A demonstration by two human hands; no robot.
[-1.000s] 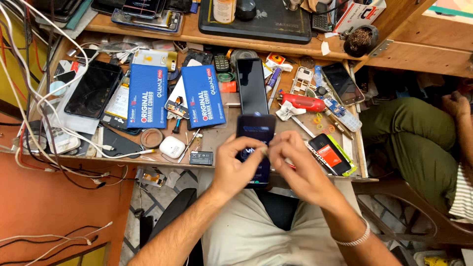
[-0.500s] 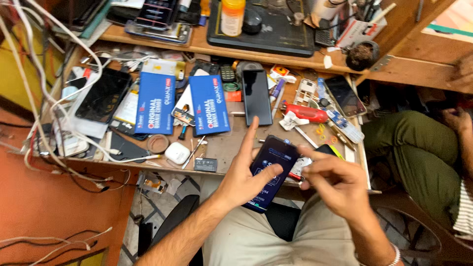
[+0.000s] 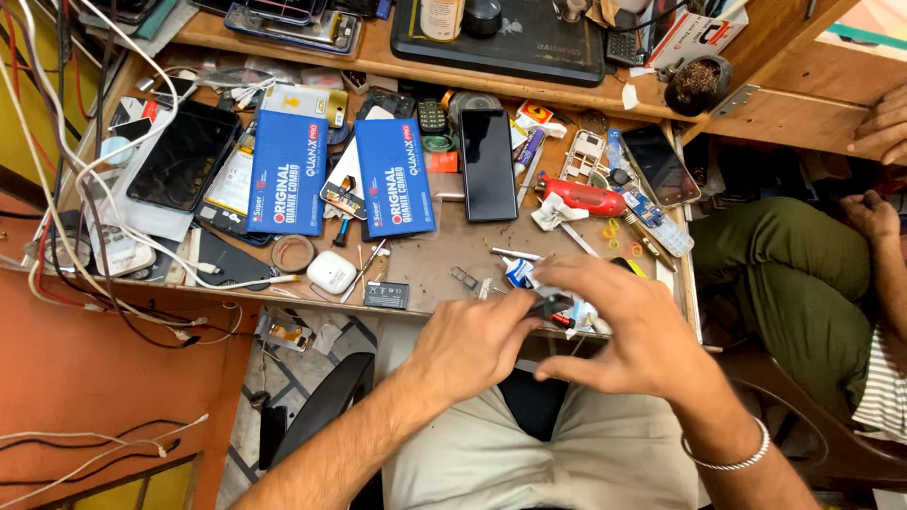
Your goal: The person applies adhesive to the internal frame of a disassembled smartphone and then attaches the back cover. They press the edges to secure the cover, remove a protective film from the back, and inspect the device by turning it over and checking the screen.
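My left hand (image 3: 470, 345) reaches to the front edge of the wooden bench (image 3: 444, 260), and its fingertips pinch a small black object with a red end (image 3: 553, 308). My right hand (image 3: 631, 331) hovers just right of it with fingers spread and nothing in it; a metal bangle sits on that wrist. A dark shape (image 3: 532, 404) lies on my lap under both hands; I cannot tell whether it is a phone. A black phone (image 3: 488, 162) lies face up on the bench beyond my hands.
Two blue boxes (image 3: 286, 173) (image 3: 395, 177), a white earbud case (image 3: 332, 272), a red tool (image 3: 583, 196), phones, small parts and tangled cables (image 3: 66, 236) crowd the bench. A shelf (image 3: 529, 80) rises behind. Another person in green trousers (image 3: 794, 274) sits at right.
The dark phone that both hands held, then tilted in my left hand, has left my hands. My hands dropped to the bench edge, and my left fingers closed on the small black object.
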